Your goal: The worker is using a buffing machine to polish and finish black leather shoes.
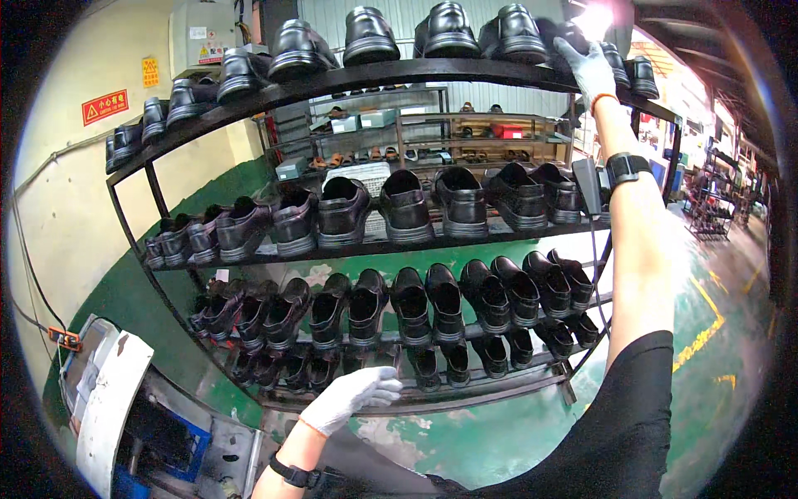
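Observation:
My right hand (pixel 592 73), in a white glove, is raised at the right part of the rack's top shelf. Its thumb and fingers are around a black shoe (pixel 552 32), which looks blurred and is partly hidden by the hand. Lower down, my left hand (pixel 356 397), also gloved in white, is held in front of the bottom shelves with its fingers stretched out and nothing in it. Black shoes (pixel 407 206) stand in rows on the metal rack (pixel 341 76), heels towards me on the upper two levels.
A worn white and blue machine (pixel 112 407) stands at the lower left. A dark handheld device (pixel 587 188) with a cable hangs by the rack's right side. Behind are further shelves (pixel 490 123) with shoes and boxes. An electrical cabinet (pixel 204 37) is on the left wall.

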A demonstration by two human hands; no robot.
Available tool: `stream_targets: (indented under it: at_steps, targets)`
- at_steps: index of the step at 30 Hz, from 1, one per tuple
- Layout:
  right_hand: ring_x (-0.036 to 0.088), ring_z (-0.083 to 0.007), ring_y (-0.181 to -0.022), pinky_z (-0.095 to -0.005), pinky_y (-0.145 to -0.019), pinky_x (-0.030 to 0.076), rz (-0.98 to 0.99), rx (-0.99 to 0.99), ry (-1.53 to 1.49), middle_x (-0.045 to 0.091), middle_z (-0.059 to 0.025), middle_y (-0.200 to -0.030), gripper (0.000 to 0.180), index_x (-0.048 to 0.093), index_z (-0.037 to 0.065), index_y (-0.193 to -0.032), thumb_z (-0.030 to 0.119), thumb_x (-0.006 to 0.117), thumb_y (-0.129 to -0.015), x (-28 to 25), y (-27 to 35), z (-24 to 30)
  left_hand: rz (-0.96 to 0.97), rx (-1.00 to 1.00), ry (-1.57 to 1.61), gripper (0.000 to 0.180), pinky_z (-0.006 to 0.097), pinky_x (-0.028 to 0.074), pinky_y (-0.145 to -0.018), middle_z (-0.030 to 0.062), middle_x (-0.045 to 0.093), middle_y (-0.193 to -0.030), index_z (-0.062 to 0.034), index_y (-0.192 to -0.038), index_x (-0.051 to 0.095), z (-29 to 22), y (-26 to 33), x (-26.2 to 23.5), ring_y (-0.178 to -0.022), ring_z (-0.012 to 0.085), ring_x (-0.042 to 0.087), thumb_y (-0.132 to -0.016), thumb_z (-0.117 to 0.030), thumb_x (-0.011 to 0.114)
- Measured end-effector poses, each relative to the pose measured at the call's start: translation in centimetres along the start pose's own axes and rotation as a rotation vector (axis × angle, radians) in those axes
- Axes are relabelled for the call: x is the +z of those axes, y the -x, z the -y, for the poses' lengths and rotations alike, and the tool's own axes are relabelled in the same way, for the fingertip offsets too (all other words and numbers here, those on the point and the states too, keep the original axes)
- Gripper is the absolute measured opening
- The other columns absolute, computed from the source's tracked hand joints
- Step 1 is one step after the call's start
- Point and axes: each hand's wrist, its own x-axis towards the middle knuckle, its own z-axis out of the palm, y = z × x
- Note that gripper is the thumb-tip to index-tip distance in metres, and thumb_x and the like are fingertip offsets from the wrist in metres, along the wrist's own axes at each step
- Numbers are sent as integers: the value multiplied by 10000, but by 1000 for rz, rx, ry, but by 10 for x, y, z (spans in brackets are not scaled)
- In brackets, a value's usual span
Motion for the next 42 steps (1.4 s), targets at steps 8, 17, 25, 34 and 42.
stream_targets:
  at_steps: [8, 17, 25, 34, 42]
  targets:
    - [598, -350, -1131, -438, -978, 451, -412, 167, 106, 614, -144, -1256, 595, 601, 164, -1265, 566, 550, -829, -9, 5, -40, -111, -92, 2, 462, 396, 513, -916, 190, 642, -1169, 25, -1318, 503, 9, -7, -24, -1041, 308, 644, -997, -306, 498]
    - [508, -365, -1268, -429, -1048, 417, -32, 110, 346, 482, -277, -1383, 1084, 343, -6, -1455, 700, 670, -700, -7, -46, -110, -94, -112, 187, 441, 390, 508, -920, 185, 644, -1161, 20, -1325, 503, 42, -23, -41, -1036, 292, 640, -1009, -286, 474]
    - [578, -452, -1118, -502, -956, 472, -465, 83, 383, 571, -302, -1216, 942, 463, 114, -1377, 642, 751, -653, -10, 2, -78, -140, -165, 283, 416, 416, 519, -908, 203, 652, -1132, 36, -1290, 525, 50, -21, -36, -1011, 329, 650, -1009, -264, 463]
    - [538, -250, -1222, -369, -1049, 386, -248, -24, -324, 592, -153, -1309, 370, 577, -29, -1262, 198, 582, -969, -57, 251, -15, -187, -131, 261, 437, 370, 531, -873, 157, 656, -1115, 19, -1297, 522, 72, 13, -54, -965, 246, 656, -1001, -301, 484]
    - [573, -244, -1147, -387, -1005, 424, 391, 142, -731, 614, -135, -1261, 379, 574, -15, -1248, 154, 634, -915, -35, 465, 121, -281, 424, 352, 830, 419, 421, -1029, 86, 406, -1447, -180, -1542, 161, 52, 38, -55, -1263, 217, 466, -913, -517, 586]
